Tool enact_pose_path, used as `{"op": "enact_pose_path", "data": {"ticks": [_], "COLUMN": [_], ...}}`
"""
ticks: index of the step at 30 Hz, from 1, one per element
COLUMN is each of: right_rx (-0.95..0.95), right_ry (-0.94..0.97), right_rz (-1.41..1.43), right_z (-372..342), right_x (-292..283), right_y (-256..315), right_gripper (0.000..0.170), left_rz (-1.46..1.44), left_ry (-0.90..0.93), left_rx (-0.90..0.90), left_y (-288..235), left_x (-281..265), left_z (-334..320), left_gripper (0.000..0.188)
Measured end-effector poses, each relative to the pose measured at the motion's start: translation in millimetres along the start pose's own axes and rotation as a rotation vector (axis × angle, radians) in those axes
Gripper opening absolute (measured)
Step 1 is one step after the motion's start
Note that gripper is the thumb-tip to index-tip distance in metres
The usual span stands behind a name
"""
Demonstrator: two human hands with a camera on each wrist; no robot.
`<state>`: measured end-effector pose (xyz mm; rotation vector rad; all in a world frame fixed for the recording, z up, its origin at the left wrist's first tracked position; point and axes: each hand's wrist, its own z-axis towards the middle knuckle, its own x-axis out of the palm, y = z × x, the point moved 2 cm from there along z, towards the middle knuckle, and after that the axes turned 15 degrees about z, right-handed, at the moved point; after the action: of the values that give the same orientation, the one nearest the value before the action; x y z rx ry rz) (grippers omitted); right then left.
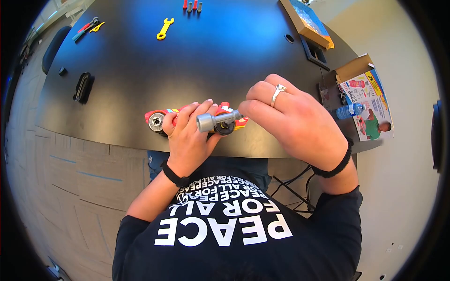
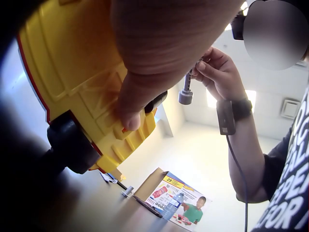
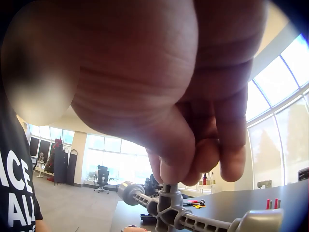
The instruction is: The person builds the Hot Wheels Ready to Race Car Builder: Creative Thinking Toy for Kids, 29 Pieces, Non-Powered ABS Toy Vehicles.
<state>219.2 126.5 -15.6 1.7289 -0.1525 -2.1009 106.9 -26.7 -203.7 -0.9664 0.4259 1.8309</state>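
A red toy car (image 1: 153, 114) with a yellow underside (image 2: 72, 63) is at the table's near edge, tipped so its wheels (image 1: 156, 122) face up toward the person. My left hand (image 1: 190, 133) grips it, fingers over the body and thumb against the yellow underside. Over the car's right-hand wheel (image 1: 227, 128) is a grey cross-shaped lug wrench (image 1: 206, 122), partly covering that wheel in the head view. My right hand (image 1: 300, 122) pinches one arm of the wrench between thumb and fingers. The other arms of the cross (image 3: 166, 208) stick out below these fingertips in the right wrist view.
Farther back on the dark table (image 1: 122, 70) lie a yellow toy wrench (image 1: 165, 29), red and grey bolts (image 1: 195, 6) and small tools (image 1: 88, 29). A black part (image 1: 83, 87) sits left. Right are a picture box (image 1: 368, 100), a water bottle (image 1: 349, 111) and an open carton (image 1: 307, 23).
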Motion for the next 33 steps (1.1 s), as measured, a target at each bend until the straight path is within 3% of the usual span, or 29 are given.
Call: {"op": "enact_pose_path", "data": {"ticks": [6,8,11,14,27,33], "right_rx": [-0.088,0.102,0.242,0.201,0.078,0.361], "right_ry": [0.011,0.116,0.116,-0.031,-0.011,-0.328], "right_rz": [-0.005,-0.176,-0.111,-0.039,0.177,0.308], "right_z": [3,0,5,1,-1,-62], "right_x": [3,2,3,10,14,6], "right_y": [3,3,2,-1,-9,-65], "right_gripper": [0.014,0.018,0.030,0.031,0.022,0.013], "left_rz": [0.020,0.005,-0.013,-0.014,0.030,-0.009], "left_ry": [0.040,0.024,0.003,0.005,0.020,0.045], "left_rx": [0.016,0.016,0.018,0.011,0.031,-0.001], "left_y": [-2,-1,-2,-3,-2,-3], "left_x": [-1,2,1,-2,-1,-1], "left_z": [-4,-2,-2,0,-3,-1], "left_gripper": [0.063,0.063,0.064,0.063,0.062,0.067]}}
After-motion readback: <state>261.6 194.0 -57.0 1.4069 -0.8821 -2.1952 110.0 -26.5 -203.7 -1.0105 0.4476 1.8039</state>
